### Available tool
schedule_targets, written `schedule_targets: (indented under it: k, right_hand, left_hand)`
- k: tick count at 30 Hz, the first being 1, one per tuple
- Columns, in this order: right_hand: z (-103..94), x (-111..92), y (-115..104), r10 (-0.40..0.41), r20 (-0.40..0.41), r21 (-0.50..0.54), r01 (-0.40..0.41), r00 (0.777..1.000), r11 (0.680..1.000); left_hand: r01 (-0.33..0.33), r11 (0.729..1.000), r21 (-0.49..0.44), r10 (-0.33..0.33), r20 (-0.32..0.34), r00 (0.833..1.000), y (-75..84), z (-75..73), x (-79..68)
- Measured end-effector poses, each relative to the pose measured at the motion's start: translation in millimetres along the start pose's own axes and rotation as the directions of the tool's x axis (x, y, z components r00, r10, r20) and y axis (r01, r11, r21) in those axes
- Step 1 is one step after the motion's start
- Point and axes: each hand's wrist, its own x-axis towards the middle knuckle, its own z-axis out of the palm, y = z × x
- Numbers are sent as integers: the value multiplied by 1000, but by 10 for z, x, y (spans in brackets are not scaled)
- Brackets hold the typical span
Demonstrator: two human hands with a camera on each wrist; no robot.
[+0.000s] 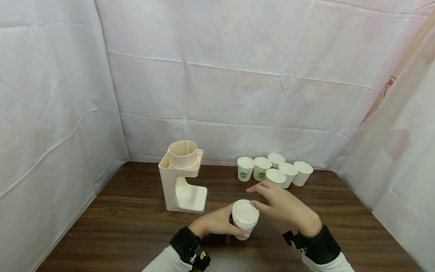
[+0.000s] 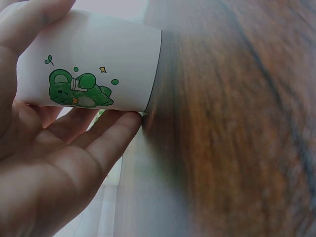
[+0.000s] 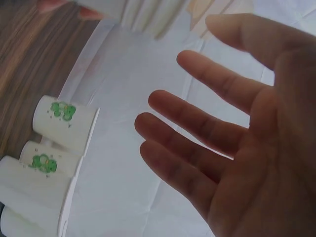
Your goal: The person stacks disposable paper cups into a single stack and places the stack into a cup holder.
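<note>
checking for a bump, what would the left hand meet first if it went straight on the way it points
Most likely the right hand: in the head view it lies just past the stack that the left hand holds, though relative heights are unclear.

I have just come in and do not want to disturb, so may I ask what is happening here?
A person's left hand holds a stack of nested white cups. The right hand is open close beside the stack, gripping nothing. Six more cups stand in a group toward the back of the table, and a cream-coloured holder stands to the left of the stack.
</note>
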Motion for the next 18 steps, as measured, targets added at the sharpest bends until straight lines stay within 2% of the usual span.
schedule_targets:
  k: [9,13,18]
  right_hand:
    - [-29,-27,124,77,-18,-20,-77,997,997]
    - [-21,-22,222,72,-58,-63,-76,996,995]
    - [-12,-10,376,110,-101,-107,-121,989,987]
  left_hand:
    - [-8,1000,11,8,-15,1000,0,1,6]
    - [1,1000,15,-1,-24,1000,-13,8,5]
    - [15,1000,16,-14,-35,999,-16,13,2]
